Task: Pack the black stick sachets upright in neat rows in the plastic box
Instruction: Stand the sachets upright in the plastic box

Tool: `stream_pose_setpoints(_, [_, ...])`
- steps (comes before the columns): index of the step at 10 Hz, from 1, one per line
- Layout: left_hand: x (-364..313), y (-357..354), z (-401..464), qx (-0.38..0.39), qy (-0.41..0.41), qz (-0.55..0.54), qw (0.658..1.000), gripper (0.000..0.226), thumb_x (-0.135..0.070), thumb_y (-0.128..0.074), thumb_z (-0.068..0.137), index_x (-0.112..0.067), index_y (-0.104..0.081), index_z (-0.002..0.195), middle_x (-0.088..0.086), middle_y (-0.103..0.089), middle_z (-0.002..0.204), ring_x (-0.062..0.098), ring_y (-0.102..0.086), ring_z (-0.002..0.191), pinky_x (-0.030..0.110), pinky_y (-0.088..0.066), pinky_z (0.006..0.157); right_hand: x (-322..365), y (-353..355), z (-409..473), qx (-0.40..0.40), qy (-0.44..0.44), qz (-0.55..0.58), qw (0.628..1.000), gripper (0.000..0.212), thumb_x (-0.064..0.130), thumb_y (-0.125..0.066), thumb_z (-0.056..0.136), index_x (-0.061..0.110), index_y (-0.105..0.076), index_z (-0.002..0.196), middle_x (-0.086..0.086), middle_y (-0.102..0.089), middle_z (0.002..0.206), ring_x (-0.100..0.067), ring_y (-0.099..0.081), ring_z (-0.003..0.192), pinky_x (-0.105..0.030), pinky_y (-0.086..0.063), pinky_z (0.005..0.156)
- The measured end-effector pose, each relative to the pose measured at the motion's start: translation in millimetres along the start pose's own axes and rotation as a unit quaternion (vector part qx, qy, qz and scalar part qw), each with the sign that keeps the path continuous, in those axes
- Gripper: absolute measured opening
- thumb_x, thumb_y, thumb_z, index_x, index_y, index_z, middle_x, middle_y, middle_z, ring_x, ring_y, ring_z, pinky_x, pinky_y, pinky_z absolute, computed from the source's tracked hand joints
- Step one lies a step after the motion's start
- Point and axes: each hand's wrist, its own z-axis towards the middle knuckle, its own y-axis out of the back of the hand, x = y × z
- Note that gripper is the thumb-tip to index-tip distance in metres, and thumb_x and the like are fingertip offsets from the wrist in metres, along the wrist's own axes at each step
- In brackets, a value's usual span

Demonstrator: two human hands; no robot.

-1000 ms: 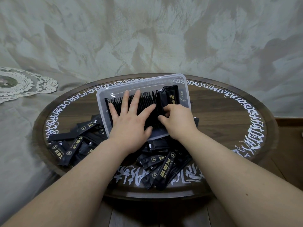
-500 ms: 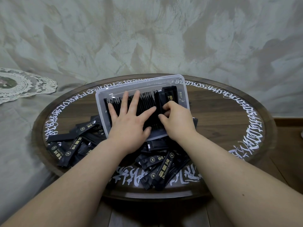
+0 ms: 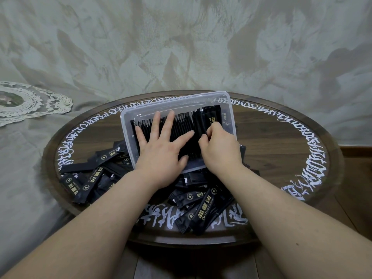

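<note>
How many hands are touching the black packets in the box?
2. The left hand lies flat with spread fingers on the standing row of sachets in the plastic box. The right hand pinches sachets at the row's right end.

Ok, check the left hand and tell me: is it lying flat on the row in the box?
Yes, the left hand lies spread, fingers straight, on the sachet row inside the box.

Dim, even indoor light with a greenish cast; soft shadows lie beneath the forearms; faint glare streaks the glass bench (image 3: 267, 150) near its front rim; wide-angle bending curves the edges; focus stays fairly sharp throughout
</note>
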Motion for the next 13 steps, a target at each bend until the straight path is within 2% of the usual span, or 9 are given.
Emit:
stream_pose_setpoints(2, [-1.2, 1.0, 0.0, 0.003, 0.0, 0.001, 1.0, 0.064, -0.05, -0.049, 0.091, -0.053, -0.016, 0.145, -0.001, 0.027, 0.157, 0.028, 0.032, 0.141, 0.064, 0.014, 0.107, 0.8, -1.6, 1.0, -0.021, -0.013, -0.021, 0.999, 0.016, 0.027, -0.044, 0.097, 0.011, -0.044, 0.1, -0.013, -0.064, 0.09, -0.036, -0.058, 0.086, -0.035, -0.037, 0.066])
stream_pose_setpoints(4, [-0.6, 0.0, -0.1, -0.004, -0.001, 0.002, 1.0, 0.064, -0.05, -0.05, 0.09, -0.053, -0.017, 0.145, -0.002, 0.025, 0.157, 0.027, 0.03, 0.141, 0.065, 0.013, 0.107, -1.8, -4.6, 3.7, -0.006, -0.003, -0.071, 0.997, 0.02, 0.031, -0.049, 0.096, 0.012, -0.05, 0.1, -0.008, -0.063, 0.094, -0.031, -0.058, 0.091, -0.03, -0.032, 0.064])
stream_pose_setpoints(6, [-0.2, -0.2, 0.3, -0.002, 0.001, 0.003, 1.0, 0.064, -0.05, -0.049, 0.09, -0.054, -0.016, 0.145, -0.002, 0.026, 0.157, 0.027, 0.03, 0.141, 0.065, 0.013, 0.108, -4.2, -4.1, 2.7, -0.006, 0.024, -0.063, 0.998, 0.018, 0.03, -0.049, 0.095, 0.013, -0.055, 0.097, -0.005, -0.06, 0.09, -0.027, -0.056, 0.09, -0.029, -0.031, 0.066])
stream_pose_setpoints(7, [-0.3, -0.7, 0.6, 0.0, 0.003, 0.004, 1.0, 0.064, -0.051, -0.049, 0.09, -0.054, -0.016, 0.145, -0.001, 0.026, 0.157, 0.027, 0.03, 0.141, 0.065, 0.013, 0.108, -5.5, -2.5, 2.8, -0.008, 0.031, -0.059, 0.998, 0.017, 0.026, -0.047, 0.095, 0.013, -0.058, 0.098, -0.005, -0.062, 0.094, -0.025, -0.055, 0.092, -0.029, -0.03, 0.067])
stream_pose_setpoints(9, [-0.3, -0.9, 0.6, -0.002, 0.001, 0.004, 1.0, 0.063, -0.051, -0.048, 0.091, -0.053, -0.016, 0.145, -0.001, 0.026, 0.157, 0.028, 0.03, 0.141, 0.065, 0.013, 0.107, -6.7, -4.7, 4.2, -0.027, 0.026, -0.043, 0.998, 0.014, 0.026, -0.055, 0.094, 0.014, -0.06, 0.096, -0.006, -0.063, 0.096, -0.024, -0.057, 0.093, -0.03, -0.035, 0.072])
stream_pose_setpoints(10, [-0.2, -1.1, 0.8, -0.002, 0.001, 0.004, 1.0, 0.064, -0.051, -0.049, 0.09, -0.053, -0.016, 0.145, -0.001, 0.026, 0.157, 0.027, 0.03, 0.141, 0.065, 0.013, 0.107, -7.0, -3.5, 4.0, -0.024, 0.029, -0.041, 0.998, 0.016, 0.025, -0.052, 0.095, 0.013, -0.061, 0.1, -0.005, -0.061, 0.102, -0.024, -0.055, 0.095, -0.028, -0.032, 0.071])
stream_pose_setpoints(11, [-0.5, -0.6, 0.8, -0.003, 0.0, 0.0, 1.0, 0.064, -0.05, -0.049, 0.09, -0.053, -0.017, 0.145, -0.001, 0.025, 0.157, 0.028, 0.03, 0.141, 0.065, 0.014, 0.107, -6.4, -4.7, 4.2, -0.016, 0.015, -0.024, 0.999, 0.016, 0.024, -0.054, 0.093, 0.015, -0.058, 0.106, -0.004, -0.064, 0.101, -0.025, -0.057, 0.096, -0.031, -0.041, 0.076])
stream_pose_setpoints(12, [-1.3, -0.2, -0.3, -0.008, -0.003, -0.003, 1.0, 0.065, -0.049, -0.05, 0.09, -0.052, -0.017, 0.146, -0.001, 0.025, 0.157, 0.028, 0.03, 0.141, 0.065, 0.014, 0.107, -3.2, -5.8, 2.5, -0.019, -0.004, -0.004, 1.0, 0.027, 0.025, -0.056, 0.093, 0.018, -0.05, 0.118, -0.005, -0.067, 0.1, -0.028, -0.059, 0.097, -0.035, -0.047, 0.08])
stream_pose_setpoints(13, [-1.1, -0.7, -0.7, -0.003, 0.001, 0.003, 1.0, 0.066, -0.05, -0.049, 0.091, -0.052, -0.013, 0.146, -0.002, 0.027, 0.157, 0.027, 0.032, 0.141, 0.064, 0.015, 0.107, -3.1, -4.5, 2.5, -0.012, -0.002, 0.006, 1.0, 0.036, 0.027, -0.053, 0.095, 0.016, -0.047, 0.128, -0.007, -0.067, 0.104, -0.028, -0.059, 0.1, -0.036, -0.047, 0.082])
